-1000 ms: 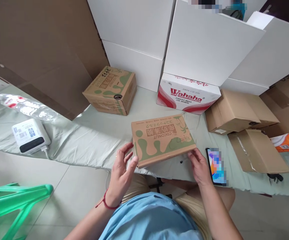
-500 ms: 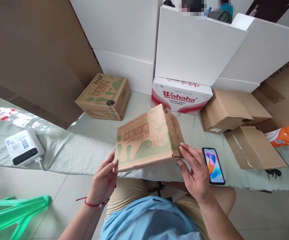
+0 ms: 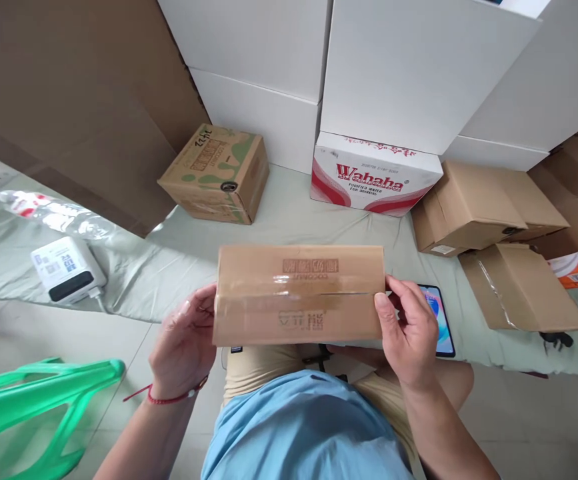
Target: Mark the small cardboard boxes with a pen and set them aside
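Note:
Between my two hands, above my lap at the table's front edge, is a brown cardboard box [image 3: 299, 297]. Its taped face with a lengthwise seam is turned up toward me, printed with "COCONUT" and other characters. My left hand [image 3: 183, 337] grips the box's left end, its fingers partly hidden behind it. On the right end, my right hand [image 3: 409, 327] holds the box with the thumb on the near side and the fingers behind. Just beyond that hand lies a phone [image 3: 441, 323] with its screen lit, partly covered by the hand.
On the cloth-covered table [image 3: 279, 200] stand a similar coconut box [image 3: 213, 173], a Wahaha carton [image 3: 373, 175] and plain brown boxes [image 3: 483, 200]. At left are a plastic bottle [image 3: 59, 215] and a white device [image 3: 66, 267] with a cable. A green stool [image 3: 43, 407] stands on the floor.
The box has been turned so that its taped, seamed face shows instead of the wide printed face. Both hands kept hold of it. The view has tilted downward.

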A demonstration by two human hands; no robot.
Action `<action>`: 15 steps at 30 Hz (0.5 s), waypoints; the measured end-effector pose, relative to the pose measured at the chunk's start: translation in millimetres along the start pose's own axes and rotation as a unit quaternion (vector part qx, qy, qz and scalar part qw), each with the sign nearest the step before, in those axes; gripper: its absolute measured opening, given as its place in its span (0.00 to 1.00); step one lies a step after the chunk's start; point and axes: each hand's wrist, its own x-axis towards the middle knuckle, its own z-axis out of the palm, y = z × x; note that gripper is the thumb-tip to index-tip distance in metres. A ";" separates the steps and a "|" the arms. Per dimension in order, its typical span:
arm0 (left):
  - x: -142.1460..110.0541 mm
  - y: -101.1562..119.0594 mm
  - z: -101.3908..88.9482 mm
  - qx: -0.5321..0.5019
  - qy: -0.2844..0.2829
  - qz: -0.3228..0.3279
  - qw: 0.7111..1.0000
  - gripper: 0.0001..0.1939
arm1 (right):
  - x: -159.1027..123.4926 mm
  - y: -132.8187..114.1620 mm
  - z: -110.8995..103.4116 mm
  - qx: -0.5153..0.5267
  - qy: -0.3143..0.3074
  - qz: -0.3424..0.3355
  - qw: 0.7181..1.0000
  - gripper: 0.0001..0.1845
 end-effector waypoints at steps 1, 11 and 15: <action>-2.4 2.8 1.1 0.016 0.000 0.007 1.000 0.20 | 1.5 3.1 2.9 0.007 -0.004 0.025 1.000 0.17; 6.3 -25.2 -20.4 0.080 -0.022 0.005 0.997 0.17 | -29.2 48.7 18.9 0.315 -0.090 0.220 0.919 0.19; 0.5 -45.1 -25.6 0.093 -0.005 -0.007 0.996 0.09 | -52.7 59.7 26.3 0.306 -0.148 0.265 0.902 0.26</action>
